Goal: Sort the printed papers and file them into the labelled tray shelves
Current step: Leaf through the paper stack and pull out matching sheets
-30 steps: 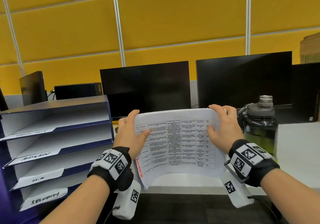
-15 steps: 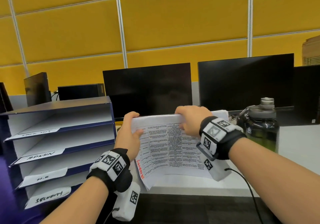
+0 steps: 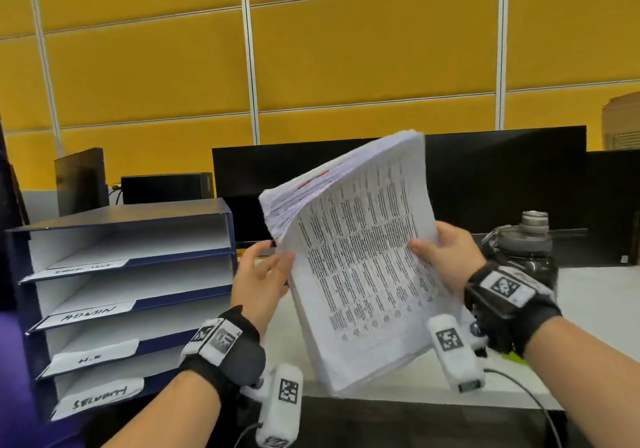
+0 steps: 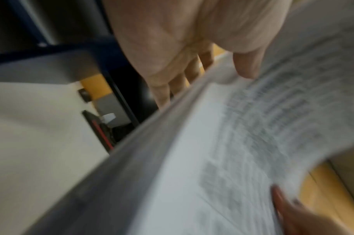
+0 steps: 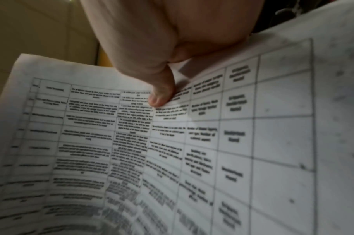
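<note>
A thick stack of printed papers (image 3: 363, 274) with table text stands raised and tilted over the desk. My right hand (image 3: 440, 257) grips its right edge, and the right wrist view shows the thumb (image 5: 162, 92) pressed on the top page (image 5: 212, 143). My left hand (image 3: 266, 271) is at the stack's left edge. In the left wrist view its thumb (image 4: 246, 70) lies on the front of the stack (image 4: 232, 159) and its fingers (image 4: 164, 93) reach behind. The blue tray shelves (image 3: 138, 250) stand to the left, with handwritten labels such as ADMIN (image 3: 90, 314) and H.R (image 3: 91, 357).
A dark water bottle (image 3: 523, 250) stands on the white desk (image 3: 595, 309) just right of my right hand. Two black monitors (image 3: 294, 184) (image 3: 502, 184) stand behind the papers, before a yellow panel wall. A dark surface lies along the near edge.
The stack has been lifted from a low, bent hold and turned up on end, tilted right. My right hand moved from the top edge to the right edge; the left hand loosened at the left edge.
</note>
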`<state>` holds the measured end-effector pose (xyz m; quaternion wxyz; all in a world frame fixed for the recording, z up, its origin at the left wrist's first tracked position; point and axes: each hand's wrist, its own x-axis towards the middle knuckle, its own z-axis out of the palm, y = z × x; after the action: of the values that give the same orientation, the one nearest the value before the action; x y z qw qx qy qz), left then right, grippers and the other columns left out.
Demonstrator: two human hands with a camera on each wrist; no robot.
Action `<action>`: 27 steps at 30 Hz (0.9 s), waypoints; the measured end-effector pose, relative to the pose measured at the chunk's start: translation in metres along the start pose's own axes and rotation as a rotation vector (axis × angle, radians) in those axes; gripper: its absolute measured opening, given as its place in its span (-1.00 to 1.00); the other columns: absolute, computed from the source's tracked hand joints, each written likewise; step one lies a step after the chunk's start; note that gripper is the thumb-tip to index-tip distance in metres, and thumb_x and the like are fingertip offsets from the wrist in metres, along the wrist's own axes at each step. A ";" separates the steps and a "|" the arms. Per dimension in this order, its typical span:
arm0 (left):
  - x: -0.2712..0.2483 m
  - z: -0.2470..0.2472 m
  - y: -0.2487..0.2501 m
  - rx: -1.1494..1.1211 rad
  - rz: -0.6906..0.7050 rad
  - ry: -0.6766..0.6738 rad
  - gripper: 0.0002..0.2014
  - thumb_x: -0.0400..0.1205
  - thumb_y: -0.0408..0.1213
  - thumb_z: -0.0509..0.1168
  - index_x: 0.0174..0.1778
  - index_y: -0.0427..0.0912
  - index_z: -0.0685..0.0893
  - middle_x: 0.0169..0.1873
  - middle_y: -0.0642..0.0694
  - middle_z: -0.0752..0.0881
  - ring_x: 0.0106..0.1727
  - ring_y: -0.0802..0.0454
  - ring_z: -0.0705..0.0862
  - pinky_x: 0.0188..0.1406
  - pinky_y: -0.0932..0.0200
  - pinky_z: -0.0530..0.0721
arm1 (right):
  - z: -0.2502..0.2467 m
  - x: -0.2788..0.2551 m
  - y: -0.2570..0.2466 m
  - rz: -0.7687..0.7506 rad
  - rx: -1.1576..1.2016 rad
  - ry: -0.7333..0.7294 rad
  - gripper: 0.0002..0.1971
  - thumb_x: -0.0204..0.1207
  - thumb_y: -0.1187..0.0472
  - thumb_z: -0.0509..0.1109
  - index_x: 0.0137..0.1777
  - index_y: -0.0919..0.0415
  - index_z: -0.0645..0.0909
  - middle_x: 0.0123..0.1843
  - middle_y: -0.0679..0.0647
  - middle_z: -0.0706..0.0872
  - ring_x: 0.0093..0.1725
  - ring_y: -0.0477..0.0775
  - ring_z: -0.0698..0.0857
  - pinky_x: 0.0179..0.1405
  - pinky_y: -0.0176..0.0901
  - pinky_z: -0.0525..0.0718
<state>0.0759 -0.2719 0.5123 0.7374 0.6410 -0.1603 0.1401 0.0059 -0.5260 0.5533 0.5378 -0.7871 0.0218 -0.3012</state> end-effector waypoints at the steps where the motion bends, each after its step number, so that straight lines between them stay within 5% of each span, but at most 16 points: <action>1: -0.002 0.007 0.003 -0.028 -0.007 -0.068 -0.67 0.60 -0.17 0.35 0.28 -0.05 0.53 0.13 -0.09 0.75 0.06 -0.02 0.76 0.18 -0.15 0.69 | 0.003 -0.003 0.005 0.014 0.029 0.003 -0.82 0.55 0.27 0.38 0.13 0.11 0.63 0.03 0.06 0.78 -0.02 0.02 0.77 0.03 0.08 0.74; 5: 0.000 0.032 0.014 0.117 0.179 0.028 -0.75 0.68 -0.14 0.22 0.29 0.04 0.53 0.20 0.01 0.70 0.21 0.01 0.67 0.26 -0.06 0.61 | 0.018 -0.009 0.014 -0.053 0.114 0.163 -0.85 0.55 0.30 0.38 0.07 0.11 0.63 -0.07 -0.01 0.76 -0.12 -0.11 0.73 -0.26 -0.23 0.67; 8: -0.001 0.046 0.019 0.157 0.277 0.100 -0.81 0.72 -0.17 0.15 0.23 0.00 0.50 0.08 0.07 0.66 0.13 0.08 0.63 0.09 0.18 0.57 | 0.034 -0.009 0.017 -0.090 0.133 0.246 -0.84 0.54 0.28 0.39 0.09 0.07 0.63 -0.04 -0.04 0.75 -0.04 -0.04 0.74 -0.05 -0.04 0.72; 12: -0.009 0.052 -0.006 0.200 0.127 0.071 -0.72 0.74 -0.23 0.12 0.37 -0.07 0.36 0.15 -0.06 0.61 0.08 0.03 0.60 0.12 0.11 0.52 | 0.054 -0.018 0.038 -0.011 0.068 0.122 -0.69 0.53 0.35 0.36 0.16 0.03 0.39 0.03 0.00 0.67 0.00 0.02 0.69 0.09 0.04 0.69; 18: -0.009 0.034 -0.031 0.293 0.039 -0.074 -0.75 0.72 -0.20 0.16 0.23 0.12 0.27 0.16 -0.06 0.63 0.08 -0.02 0.66 0.17 0.00 0.62 | 0.042 -0.020 0.055 0.022 0.131 0.088 -0.55 0.49 0.47 0.36 0.25 0.12 0.29 -0.02 -0.14 0.57 -0.10 -0.26 0.59 -0.32 -0.42 0.52; 23: -0.013 0.032 -0.030 0.332 0.010 -0.133 -0.58 0.72 -0.21 0.16 0.46 -0.01 0.17 0.33 -0.04 0.51 0.33 -0.10 0.56 0.28 0.05 0.51 | 0.040 -0.027 0.057 -0.006 0.067 0.056 -0.58 0.50 0.47 0.36 0.22 0.10 0.32 0.07 -0.14 0.56 0.11 -0.11 0.57 0.12 -0.24 0.52; 27: -0.018 0.033 -0.021 0.286 0.093 -0.069 -0.67 0.71 -0.29 0.17 0.36 -0.02 0.27 0.14 0.03 0.55 0.21 0.00 0.57 0.16 0.14 0.50 | 0.042 -0.034 0.051 -0.070 0.091 0.105 -0.61 0.54 0.50 0.30 0.25 0.10 0.39 0.07 -0.13 0.59 0.07 -0.20 0.59 0.13 -0.36 0.55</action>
<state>0.0659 -0.3077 0.4900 0.6253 0.7359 -0.1934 0.1734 0.0140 -0.5009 0.4839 0.5601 -0.7453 0.0087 -0.3616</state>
